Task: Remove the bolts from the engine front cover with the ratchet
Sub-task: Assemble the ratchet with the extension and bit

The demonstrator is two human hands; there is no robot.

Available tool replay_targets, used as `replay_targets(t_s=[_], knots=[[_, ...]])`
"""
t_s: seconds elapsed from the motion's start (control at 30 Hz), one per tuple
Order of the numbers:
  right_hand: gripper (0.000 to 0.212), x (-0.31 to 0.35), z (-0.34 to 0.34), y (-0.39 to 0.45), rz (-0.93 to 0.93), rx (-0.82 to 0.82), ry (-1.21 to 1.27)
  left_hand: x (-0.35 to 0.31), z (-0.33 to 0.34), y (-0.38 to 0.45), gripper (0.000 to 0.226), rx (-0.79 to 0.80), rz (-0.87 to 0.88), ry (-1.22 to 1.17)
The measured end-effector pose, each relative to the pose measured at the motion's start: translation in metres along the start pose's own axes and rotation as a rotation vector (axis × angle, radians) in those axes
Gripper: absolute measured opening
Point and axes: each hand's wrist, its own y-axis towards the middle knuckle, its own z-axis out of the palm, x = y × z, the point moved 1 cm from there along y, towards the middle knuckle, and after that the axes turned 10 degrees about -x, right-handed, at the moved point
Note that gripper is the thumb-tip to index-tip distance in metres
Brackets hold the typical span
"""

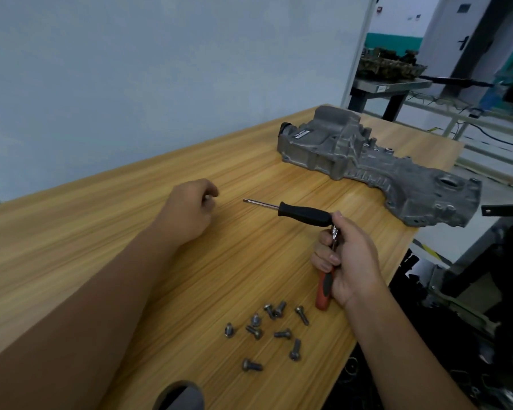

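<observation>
A light wood-grain counter (131,261) runs diagonally across the frame against a pale blue wall. At centre right, the right hand (348,258) grasps a ratchet with a red and black handle (323,288) — the fingers are curled round its metal neck and the handle points down toward the lower edge of the frame. A black-handled screwdriver with a thin steel shaft (304,213) sits at the ratchet's head, just above the fist, with its tip pointing left; whether it is joined to the ratchet or only touches it cannot be told.

The left hand (190,208), at centre, rests on the counter with fingers loosely curled, holding nothing.

The grey cast-metal engine front cover (376,170) lies flat on the counter at upper right, well apart from both hands. Nine or so loose grey steel bolts (268,329) are scattered on the counter at lower centre — just below the ratchet's handle.
</observation>
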Motion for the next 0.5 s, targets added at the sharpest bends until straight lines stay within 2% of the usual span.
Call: replay_targets(t_s=[0.07,0.13,0.23,0.33,0.5], knots=[[0.017,0.001,0.0,-0.001,0.013,0.02,-0.01,-0.019,0.006,-0.01,0.023,0.048,-0.007,-0.348],[0.021,0.002,-0.001,-0.002,0.027,0.032,-0.012,-0.028,0.012,-0.017,0.023,0.105,-0.1,-0.631],[0.027,0.002,0.0,-0.003,0.047,0.035,-0.019,-0.029,0.012,-0.017,0.021,0.064,-0.084,-0.733],[0.023,0.002,0.0,-0.003,0.052,0.026,-0.01,-0.025,0.01,-0.016,0.014,0.041,-0.037,-0.836],[0.015,0.0,-0.002,-0.003,0.019,-0.024,0.018,-0.022,0.01,-0.013,0.011,0.046,-0.168,-1.117]])
